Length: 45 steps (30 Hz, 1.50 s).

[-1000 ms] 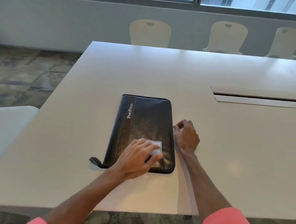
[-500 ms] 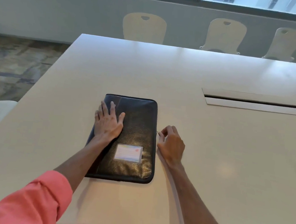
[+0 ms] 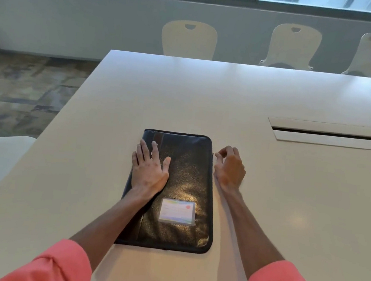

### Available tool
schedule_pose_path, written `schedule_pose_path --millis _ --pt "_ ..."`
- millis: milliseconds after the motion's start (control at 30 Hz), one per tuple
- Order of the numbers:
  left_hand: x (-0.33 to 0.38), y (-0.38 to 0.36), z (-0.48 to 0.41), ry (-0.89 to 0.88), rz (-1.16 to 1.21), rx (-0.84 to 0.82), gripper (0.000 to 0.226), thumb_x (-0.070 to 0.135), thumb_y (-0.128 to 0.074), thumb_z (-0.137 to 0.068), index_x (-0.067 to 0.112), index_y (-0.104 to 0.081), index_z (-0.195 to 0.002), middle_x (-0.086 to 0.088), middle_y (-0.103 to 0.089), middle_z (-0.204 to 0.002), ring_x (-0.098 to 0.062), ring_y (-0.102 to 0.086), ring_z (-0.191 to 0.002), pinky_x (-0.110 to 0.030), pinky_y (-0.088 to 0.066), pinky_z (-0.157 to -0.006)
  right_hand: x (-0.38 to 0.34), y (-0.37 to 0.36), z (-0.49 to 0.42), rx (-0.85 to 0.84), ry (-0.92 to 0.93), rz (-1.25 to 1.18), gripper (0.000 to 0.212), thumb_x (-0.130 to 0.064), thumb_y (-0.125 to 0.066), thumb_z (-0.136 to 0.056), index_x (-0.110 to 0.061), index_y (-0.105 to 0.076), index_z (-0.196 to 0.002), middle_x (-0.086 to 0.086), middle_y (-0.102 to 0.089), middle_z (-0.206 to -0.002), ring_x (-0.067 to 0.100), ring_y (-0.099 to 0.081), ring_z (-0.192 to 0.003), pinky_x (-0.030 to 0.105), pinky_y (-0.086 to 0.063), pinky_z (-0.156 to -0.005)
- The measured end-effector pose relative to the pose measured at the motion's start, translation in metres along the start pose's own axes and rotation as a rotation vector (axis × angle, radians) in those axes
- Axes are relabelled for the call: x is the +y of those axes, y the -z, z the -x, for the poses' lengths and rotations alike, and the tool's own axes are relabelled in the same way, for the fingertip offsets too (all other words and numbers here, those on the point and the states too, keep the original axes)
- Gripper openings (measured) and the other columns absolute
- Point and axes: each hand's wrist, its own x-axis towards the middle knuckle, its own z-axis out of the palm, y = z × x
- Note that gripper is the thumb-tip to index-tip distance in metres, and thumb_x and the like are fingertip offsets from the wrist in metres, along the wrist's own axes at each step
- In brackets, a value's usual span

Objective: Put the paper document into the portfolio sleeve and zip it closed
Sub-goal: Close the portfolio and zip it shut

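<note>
Two hands, left (image 3: 149, 171) flat, right (image 3: 231, 168) pinching zipper (image 3: 214, 153)

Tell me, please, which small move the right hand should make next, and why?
Probably draw the zipper pull along the right edge of the portfolio toward its far corner. The right hand pinches the pull just short of that corner, while the left hand lies flat on the portfolio, steadying it for the pull.

My left hand (image 3: 148, 168) hides part of the sleeve's (image 3: 187, 175) left side. The zip pull (image 3: 214, 153) pinched in my right fingers (image 3: 223, 151) is too small to see clearly. The label's (image 3: 177, 211) print is blurred. The bench (image 3: 288, 197) runs off the right edge.
</note>
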Motion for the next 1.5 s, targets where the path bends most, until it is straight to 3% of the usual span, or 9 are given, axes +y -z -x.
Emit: schedule_pose_path --millis 100,367,467,600,800,967,1167,1333,1500 --pt "0.0 -0.002 -0.002 -0.003 -0.006 0.002 0.082 0.064 -0.015 -0.112 0.015 0.0 -0.176 -0.026 0.008 -0.181 -0.038 0.006 -0.171 -0.054 0.0 -0.139 -0.004 -0.005 -0.016 0.0 -0.003 -0.005 0.01 -0.026 -0.072 -0.106 -0.016 -0.071 -0.107 -0.002 -0.07 -0.113 0.024 -0.072 -0.089 0.03 -0.046 -0.074" --pt "-0.003 -0.01 -0.005 -0.02 -0.051 0.021 0.083 0.064 -0.011 -0.112 0.013 0.005 -0.175 -0.028 0.011 -0.18 -0.041 0.007 -0.17 -0.056 0.0 -0.139 -0.009 -0.02 -0.049 -0.028 0.056 -0.007 0.009 -0.032 -0.071 -0.106 -0.022 -0.071 -0.106 -0.009 -0.07 -0.113 0.02 -0.071 -0.09 0.03 -0.045 -0.076" --pt "-0.003 -0.012 -0.006 -0.022 -0.074 0.018 0.083 0.063 -0.008 -0.111 0.011 0.007 -0.175 -0.03 0.013 -0.179 -0.042 0.008 -0.17 -0.057 -0.001 -0.138 -0.004 -0.019 -0.062 -0.088 0.119 -0.008 0.009 -0.033 -0.073 -0.105 -0.024 -0.071 -0.107 -0.011 -0.071 -0.113 0.019 -0.071 -0.094 0.033 -0.049 -0.079" --pt "-0.003 -0.013 -0.007 -0.019 -0.093 0.008 0.084 0.064 -0.005 -0.11 0.01 0.008 -0.174 -0.031 0.012 -0.179 -0.043 0.007 -0.169 -0.058 -0.002 -0.138 0.007 -0.015 -0.076 -0.211 0.165 -0.063 0.012 -0.033 -0.078 -0.101 -0.023 -0.071 -0.101 -0.012 -0.072 -0.106 0.02 -0.07 -0.083 0.044 -0.058 -0.084" --pt "-0.006 -0.007 -0.014 -0.007 -0.093 0.016 0.094 0.072 -0.012 -0.105 0.009 -0.008 -0.174 -0.028 -0.01 -0.178 -0.044 -0.016 -0.165 -0.055 -0.022 -0.134 0.023 -0.005 -0.086 -0.402 0.197 -0.157 0.011 -0.015 -0.084 -0.094 -0.015 -0.073 -0.091 -0.004 -0.076 -0.095 0.025 -0.067 -0.074 0.052 -0.06 -0.083" --pt "-0.022 -0.002 -0.03 0.021 -0.066 0.052 0.102 0.079 -0.016 -0.104 0.003 -0.012 -0.172 -0.024 -0.029 -0.171 -0.037 -0.034 -0.154 -0.051 -0.035 -0.128 0.028 -0.003 -0.082 -0.345 0.176 -0.19 0.011 -0.014 -0.084 -0.094 -0.013 -0.073 -0.089 -0.002 -0.075 -0.091 0.029 -0.068 -0.08 0.053 -0.059 -0.085" --pt "-0.031 -0.013 -0.033 -0.049 -0.065 0.028 0.102 0.077 -0.005 -0.105 0.001 0.006 -0.173 -0.024 -0.002 -0.182 -0.032 0.002 -0.171 -0.047 -0.003 -0.14 0.009 -0.015 -0.09 -0.269 0.168 -0.195 0.011 -0.017 -0.082 -0.097 -0.014 -0.072 -0.094 -0.004 -0.074 -0.097 0.024 -0.065 -0.072 0.056 -0.059 -0.083" --pt "-0.031 -0.013 -0.032 -0.066 -0.033 -0.001 0.101 0.076 -0.004 -0.106 0.002 0.013 -0.171 -0.022 0.009 -0.182 -0.03 0.013 -0.171 -0.044 0.004 -0.139 -0.007 -0.023 -0.108 -0.363 0.22 -0.16 0.009 -0.02 -0.079 -0.101 -0.014 -0.073 -0.098 -0.003 -0.074 -0.103 0.019 -0.06 -0.068 0.056 -0.06 -0.085" --pt "-0.032 -0.012 -0.032 -0.067 -0.003 -0.021 0.101 0.077 -0.005 -0.106 0.003 0.021 -0.169 -0.021 0.019 -0.18 -0.03 0.021 -0.169 -0.044 0.007 -0.139 -0.027 -0.033 -0.136 -0.55 0.312 -0.079 0.009 -0.022 -0.079 -0.1 -0.015 -0.073 -0.102 -0.002 -0.073 -0.108 0.027 -0.065 -0.081 0.059 -0.059 -0.091"
